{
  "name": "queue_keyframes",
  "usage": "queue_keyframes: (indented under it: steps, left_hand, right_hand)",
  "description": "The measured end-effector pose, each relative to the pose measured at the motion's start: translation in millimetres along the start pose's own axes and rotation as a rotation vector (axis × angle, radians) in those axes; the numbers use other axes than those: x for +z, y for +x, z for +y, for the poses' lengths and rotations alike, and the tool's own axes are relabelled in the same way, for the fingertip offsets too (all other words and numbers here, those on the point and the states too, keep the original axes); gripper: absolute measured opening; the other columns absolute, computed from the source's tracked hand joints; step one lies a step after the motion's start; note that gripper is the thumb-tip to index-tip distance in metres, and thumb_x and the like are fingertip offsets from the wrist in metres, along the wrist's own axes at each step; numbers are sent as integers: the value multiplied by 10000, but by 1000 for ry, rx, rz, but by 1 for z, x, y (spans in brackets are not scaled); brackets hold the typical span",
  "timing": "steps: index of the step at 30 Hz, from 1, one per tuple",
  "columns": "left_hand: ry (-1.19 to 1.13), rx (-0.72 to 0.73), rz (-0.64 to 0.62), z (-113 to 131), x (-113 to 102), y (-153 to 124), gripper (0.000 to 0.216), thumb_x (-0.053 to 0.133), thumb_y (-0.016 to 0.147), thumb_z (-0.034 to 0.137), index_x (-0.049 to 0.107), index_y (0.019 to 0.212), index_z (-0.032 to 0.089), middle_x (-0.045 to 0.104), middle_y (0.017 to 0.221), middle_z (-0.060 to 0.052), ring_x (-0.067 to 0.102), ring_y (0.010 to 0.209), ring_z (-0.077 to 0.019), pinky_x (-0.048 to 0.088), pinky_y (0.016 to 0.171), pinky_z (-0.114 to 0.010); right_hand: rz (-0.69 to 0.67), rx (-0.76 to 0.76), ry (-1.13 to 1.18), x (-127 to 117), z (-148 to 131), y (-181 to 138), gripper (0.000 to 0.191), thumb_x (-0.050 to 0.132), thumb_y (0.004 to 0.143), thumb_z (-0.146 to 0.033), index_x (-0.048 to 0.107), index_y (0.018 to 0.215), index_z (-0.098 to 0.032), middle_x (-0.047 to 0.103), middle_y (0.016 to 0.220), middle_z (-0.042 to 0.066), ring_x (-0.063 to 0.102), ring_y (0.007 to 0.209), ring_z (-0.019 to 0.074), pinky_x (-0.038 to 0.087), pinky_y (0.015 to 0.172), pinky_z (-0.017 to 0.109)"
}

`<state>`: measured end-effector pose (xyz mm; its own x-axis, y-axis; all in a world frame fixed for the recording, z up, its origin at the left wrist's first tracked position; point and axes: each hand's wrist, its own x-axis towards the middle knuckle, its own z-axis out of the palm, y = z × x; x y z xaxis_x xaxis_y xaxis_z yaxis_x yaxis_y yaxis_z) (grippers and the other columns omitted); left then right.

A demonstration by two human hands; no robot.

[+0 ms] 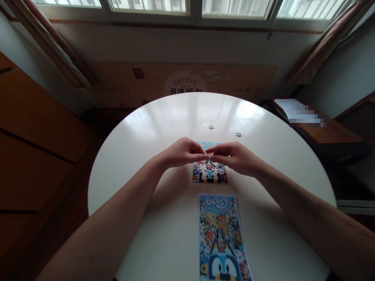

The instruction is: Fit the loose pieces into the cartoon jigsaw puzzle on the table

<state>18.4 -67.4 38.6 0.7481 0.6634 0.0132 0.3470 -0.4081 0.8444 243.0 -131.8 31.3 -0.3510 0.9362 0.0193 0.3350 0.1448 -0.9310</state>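
A partly assembled jigsaw puzzle (210, 177) with a blue cartoon dog lies flat near the middle of the table. Over its upper half, my left hand (186, 153) and my right hand (235, 158) meet fingertip to fingertip. Thumbs and fingers are pinched around a small puzzle piece (209, 155), whose picture is too small to read. My hands cover parts of the puzzle's middle and both sides. Beyond them lie two loose pieces, one puzzle piece (211, 127) straight ahead and another piece (238, 134) farther right.
Closer to me lies a printed reference picture (221, 230) with the same dog and the word BLUEY. Everything rests on a round white table (140, 132). A wooden side table (336, 130) with papers stands at the right, a wooden cabinet (35, 156) at the left.
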Motion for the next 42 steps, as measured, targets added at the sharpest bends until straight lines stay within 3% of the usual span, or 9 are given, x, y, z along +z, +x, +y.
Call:
queue_keyframes:
  steps: [5,11,16,21,29,35,42]
  left_hand:
    - [-8,-50,23,1,2,2,175,736,802,343,787,749,184,647,588,-37,587,561,-146,457,535,-280]
    - [-8,-169,89,8,4,3,182,791,805,323,780,710,168,585,535,-30,524,503,-124,433,513,-285]
    - [-80,-161,42,7,5,2,146,756,827,263,772,736,150,573,533,-15,488,489,-96,391,496,-254]
    - [-88,-138,-6,7,5,2,162,750,835,272,759,767,125,584,550,-16,492,521,-87,402,531,-239]
    - [67,-103,-2,-2,-2,1,207,706,825,323,762,827,124,631,616,-25,524,581,-108,394,552,-246]
    - [373,-50,-4,-6,-16,-6,174,663,804,296,764,833,157,691,700,-28,551,624,-117,383,580,-253]
    - [441,-70,-61,-4,-16,-8,160,683,802,328,721,809,173,688,718,-16,546,612,-117,362,563,-259]
  right_hand:
    - [107,-135,-219,-1,1,-3,256,712,858,-370,748,1057,-214,743,907,45,675,793,171,548,727,322]
    - [123,-345,-480,-4,3,-5,139,683,888,-331,782,945,-252,719,1036,33,646,799,151,521,744,307]
    - [138,-447,-594,-4,5,-6,175,638,933,-298,805,974,-264,741,1053,25,680,859,172,523,779,317]
    - [165,-535,-702,-4,8,-6,172,643,926,-260,806,979,-245,766,1024,16,710,813,157,527,714,278]
    - [187,-510,-821,-4,8,-5,157,654,922,-250,810,930,-255,783,988,-20,742,841,168,537,734,277]
    - [116,-412,-758,-10,8,-5,133,681,899,-262,811,925,-251,784,946,-17,724,772,143,534,709,268]
    - [52,-416,-687,-3,11,-2,152,665,920,-303,809,911,-255,784,942,-3,728,830,152,536,747,275]
